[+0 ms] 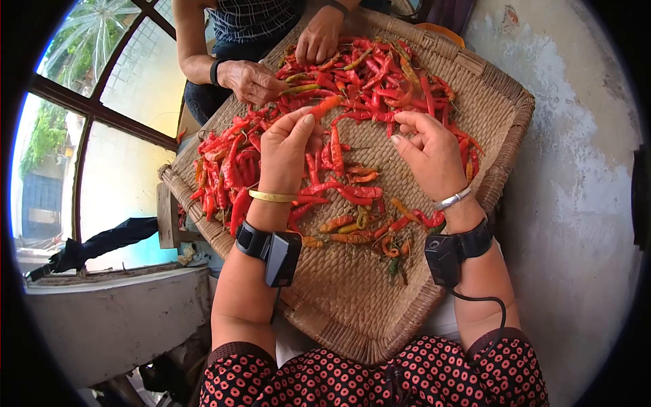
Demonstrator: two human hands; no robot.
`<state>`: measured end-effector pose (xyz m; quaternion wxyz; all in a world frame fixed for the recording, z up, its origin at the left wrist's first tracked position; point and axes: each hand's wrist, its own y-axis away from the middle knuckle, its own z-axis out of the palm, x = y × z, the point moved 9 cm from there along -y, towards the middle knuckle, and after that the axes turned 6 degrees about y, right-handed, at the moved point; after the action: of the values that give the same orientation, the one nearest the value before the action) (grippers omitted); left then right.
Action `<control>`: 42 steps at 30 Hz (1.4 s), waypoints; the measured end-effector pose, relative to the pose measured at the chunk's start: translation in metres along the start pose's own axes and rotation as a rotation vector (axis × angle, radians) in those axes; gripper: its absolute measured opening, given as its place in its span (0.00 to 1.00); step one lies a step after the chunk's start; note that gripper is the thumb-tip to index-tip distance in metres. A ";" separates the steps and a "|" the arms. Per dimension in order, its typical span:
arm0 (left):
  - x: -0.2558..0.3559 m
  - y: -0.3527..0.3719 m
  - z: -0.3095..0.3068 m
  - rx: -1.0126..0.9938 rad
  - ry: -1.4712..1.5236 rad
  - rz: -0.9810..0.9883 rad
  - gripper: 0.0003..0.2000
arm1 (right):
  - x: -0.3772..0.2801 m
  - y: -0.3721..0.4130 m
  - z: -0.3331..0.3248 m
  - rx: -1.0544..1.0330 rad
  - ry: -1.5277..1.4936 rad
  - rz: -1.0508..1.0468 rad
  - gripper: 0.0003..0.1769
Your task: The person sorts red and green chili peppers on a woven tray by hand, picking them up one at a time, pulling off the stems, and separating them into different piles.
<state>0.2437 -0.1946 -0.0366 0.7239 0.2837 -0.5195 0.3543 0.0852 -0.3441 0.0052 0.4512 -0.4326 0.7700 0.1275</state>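
Observation:
My left hand [286, 150] is closed on a red chili pepper [326, 106], pinching it between thumb and fingers over the tray. The pepper points up and to the right. To the right of it, my right hand [431, 154] is raised with thumb and fingertips pinched together; whatever they hold, if anything, is too small to make out. Beneath both hands lies a wide woven tray [332, 295]. A heap of red chilies [234, 166] fills its left side, and another pile [380, 78] covers the far part. Wrinkled orange and brownish chilies [352, 234] lie in the middle.
Across the tray, another person's two hands [252, 81] work in the far pile. A framed window [135, 74] is on the left, with a folded black umbrella [102, 243] on its ledge [122, 308]. A worn wall [559, 169] stands close on the right.

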 end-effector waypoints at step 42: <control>-0.008 0.011 0.033 -0.265 -1.134 0.480 0.11 | -0.015 0.004 0.020 -0.130 0.146 -0.206 0.08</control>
<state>0.2153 -0.2154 -0.0342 0.2649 0.2108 -0.9114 0.2341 0.0970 -0.3217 0.0057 0.3760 -0.5456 0.7425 0.0983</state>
